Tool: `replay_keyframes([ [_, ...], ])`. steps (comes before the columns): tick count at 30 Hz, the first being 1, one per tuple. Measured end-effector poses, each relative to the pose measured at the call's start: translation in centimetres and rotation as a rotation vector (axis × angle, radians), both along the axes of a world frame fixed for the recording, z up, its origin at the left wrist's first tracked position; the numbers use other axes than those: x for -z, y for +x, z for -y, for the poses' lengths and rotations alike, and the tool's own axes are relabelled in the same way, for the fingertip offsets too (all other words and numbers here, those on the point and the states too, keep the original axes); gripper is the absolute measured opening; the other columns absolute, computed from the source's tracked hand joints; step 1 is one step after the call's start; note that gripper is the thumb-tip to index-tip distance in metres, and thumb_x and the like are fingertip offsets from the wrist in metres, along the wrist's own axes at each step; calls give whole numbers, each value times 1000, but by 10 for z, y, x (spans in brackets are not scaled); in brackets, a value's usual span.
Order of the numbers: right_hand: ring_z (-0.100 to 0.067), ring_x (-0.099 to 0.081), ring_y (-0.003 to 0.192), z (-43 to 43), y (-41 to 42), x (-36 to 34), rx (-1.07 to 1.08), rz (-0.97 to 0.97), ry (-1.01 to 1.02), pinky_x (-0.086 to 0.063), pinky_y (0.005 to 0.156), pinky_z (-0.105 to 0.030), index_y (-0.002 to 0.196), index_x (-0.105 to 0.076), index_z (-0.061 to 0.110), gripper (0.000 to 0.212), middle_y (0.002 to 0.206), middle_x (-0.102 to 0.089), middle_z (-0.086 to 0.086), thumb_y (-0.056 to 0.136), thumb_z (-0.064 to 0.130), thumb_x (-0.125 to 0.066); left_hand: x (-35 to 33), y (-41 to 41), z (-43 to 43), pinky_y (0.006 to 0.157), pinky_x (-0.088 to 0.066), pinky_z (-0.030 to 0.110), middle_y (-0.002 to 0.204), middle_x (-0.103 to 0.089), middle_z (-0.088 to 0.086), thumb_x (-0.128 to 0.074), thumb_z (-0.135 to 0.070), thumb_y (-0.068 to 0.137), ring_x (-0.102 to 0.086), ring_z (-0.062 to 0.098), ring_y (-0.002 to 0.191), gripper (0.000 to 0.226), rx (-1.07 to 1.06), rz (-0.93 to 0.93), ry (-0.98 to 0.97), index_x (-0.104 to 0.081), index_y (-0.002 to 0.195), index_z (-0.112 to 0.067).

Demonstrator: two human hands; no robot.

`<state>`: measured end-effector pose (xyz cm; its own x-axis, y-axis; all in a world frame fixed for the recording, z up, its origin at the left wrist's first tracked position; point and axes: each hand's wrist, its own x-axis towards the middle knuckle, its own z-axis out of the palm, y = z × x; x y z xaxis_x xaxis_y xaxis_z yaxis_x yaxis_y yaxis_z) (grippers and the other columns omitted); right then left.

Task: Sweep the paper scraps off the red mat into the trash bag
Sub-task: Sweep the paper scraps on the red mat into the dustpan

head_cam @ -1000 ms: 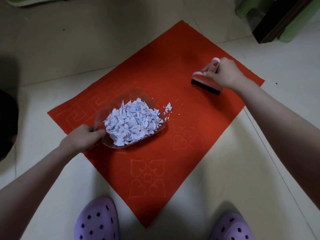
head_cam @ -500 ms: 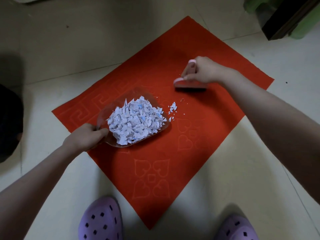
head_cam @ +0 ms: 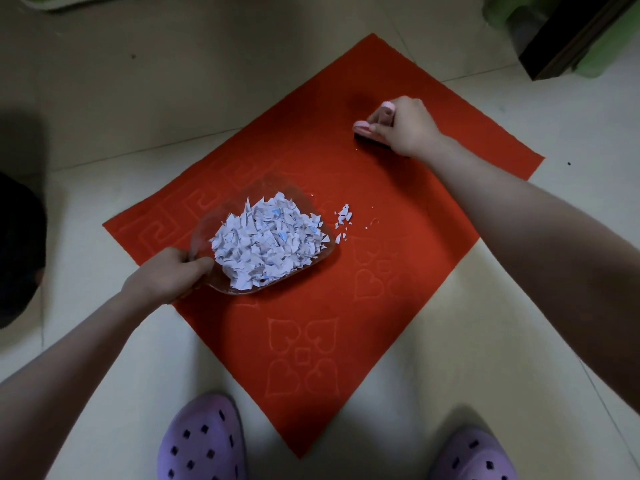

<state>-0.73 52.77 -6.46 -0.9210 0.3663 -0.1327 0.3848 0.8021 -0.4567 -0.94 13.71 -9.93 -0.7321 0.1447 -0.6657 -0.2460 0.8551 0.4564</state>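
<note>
A red mat (head_cam: 398, 258) lies diagonally on the pale floor. On it rests a clear plastic dustpan (head_cam: 204, 233) heaped with white paper scraps (head_cam: 266, 244). My left hand (head_cam: 166, 275) grips the pan's handle at its near left end. A few loose scraps (head_cam: 343, 220) lie on the mat just right of the pan's lip. My right hand (head_cam: 403, 128) grips a small pink brush (head_cam: 363, 128) with dark bristles, set down on the mat farther back and right of the loose scraps. The black trash bag (head_cam: 15, 251) shows at the left edge.
My two purple clogs (head_cam: 202, 441) (head_cam: 474, 455) stand at the mat's near corner. A dark piece of furniture (head_cam: 581, 32) with green parts stands at the top right. Something green lies at the top left edge.
My right hand first swept the brush toward the pan, then drew it back away to the far right. The dustpan and my left hand stayed in place.
</note>
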Motion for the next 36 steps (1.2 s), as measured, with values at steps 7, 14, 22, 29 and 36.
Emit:
replay_keyframes([
  [7, -11, -61, 91, -3, 13, -38, -395, 366, -29, -45, 76, -28, 95, -73, 31, 14, 96, -69, 8, 87, 22, -66, 4, 0, 1, 42, -27, 19, 40, -47, 3, -58, -21, 81, -36, 15, 33, 29, -1, 0, -6, -59, 56, -5],
  [14, -14, -59, 92, -6, 10, -21, -162, 53, 37, -43, 76, -27, 103, -72, 17, 18, 98, -69, 0, 89, 24, -63, 6, -1, -5, 43, -30, 21, 37, -49, 2, -58, -22, 82, -40, 16, 35, 32, 9, -14, -20, -59, 55, -5],
  [22, -17, -63, 95, 12, 18, -7, -339, 208, -17, -48, 80, -28, 101, -73, 22, 16, 99, -72, 0, 86, 25, -67, 7, -3, 3, 45, -29, 21, 41, -49, 4, -60, -27, 77, -39, 17, 36, 30, -5, -2, 12, -60, 55, -6],
  [29, -11, -62, 91, 2, 45, -37, -325, 259, -115, -48, 79, -30, 98, -74, 27, 13, 94, -71, 8, 86, 24, -68, 0, -3, 9, 44, -26, 19, 48, -48, 9, -54, -37, 55, -35, 19, 38, 33, -31, 14, 39, -59, 58, -5],
  [36, -26, -63, 98, 8, 12, -3, 2, 5, 12, -52, 84, -40, 102, -71, 19, 21, 104, -70, -9, 88, 32, -63, 1, -3, 14, 39, -24, 14, 48, -45, 8, -59, -20, 79, -31, 17, 36, 27, -23, 19, 57, -57, 57, -5],
])
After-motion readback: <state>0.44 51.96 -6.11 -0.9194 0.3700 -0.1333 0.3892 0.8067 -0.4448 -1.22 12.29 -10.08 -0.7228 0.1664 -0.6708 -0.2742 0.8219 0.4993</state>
